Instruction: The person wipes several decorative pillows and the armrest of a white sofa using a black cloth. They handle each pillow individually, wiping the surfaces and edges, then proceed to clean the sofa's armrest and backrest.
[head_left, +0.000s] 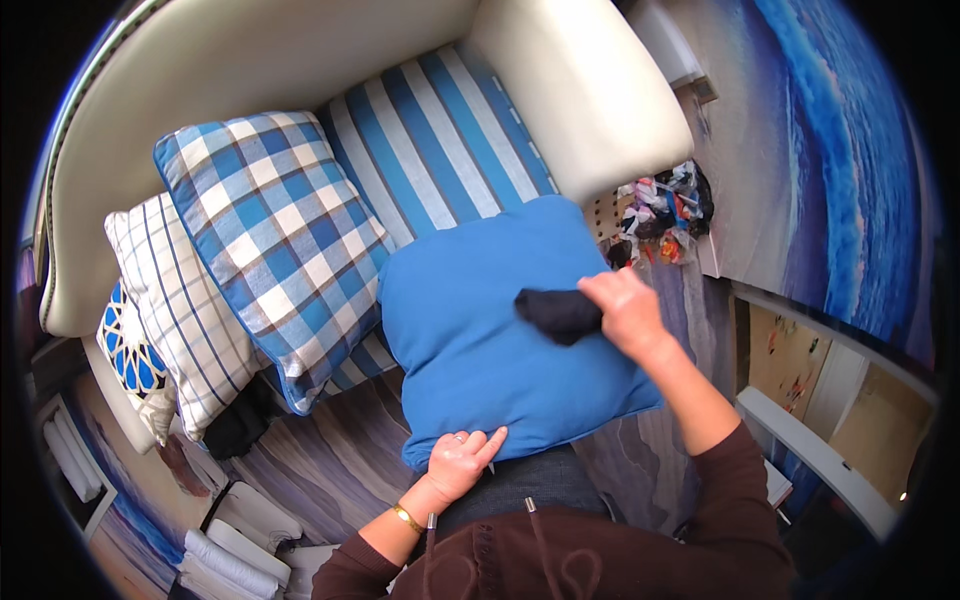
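A plain blue cushion (480, 337) lies in front of me, its far part against the striped sofa seat (442, 135) and its near edge by my lap. On that near edge, my left hand (459, 461) grips the fabric with the index finger stretched along it. My right hand (626, 311) is closed around one end of a dark cloth item (559, 315), which looks like a sock. Motion blurs the item, and I cannot tell whether it touches the cushion under it.
Left on the cream sofa (232, 60) lean a checked cushion (277, 240), a white striped cushion (180, 300) and a blue-and-white patterned cushion (131, 352). Beyond the sofa arm (592, 97) sits a pile of plastic bags (667, 210). Wavy-patterned flooring (330, 450) surrounds my legs.
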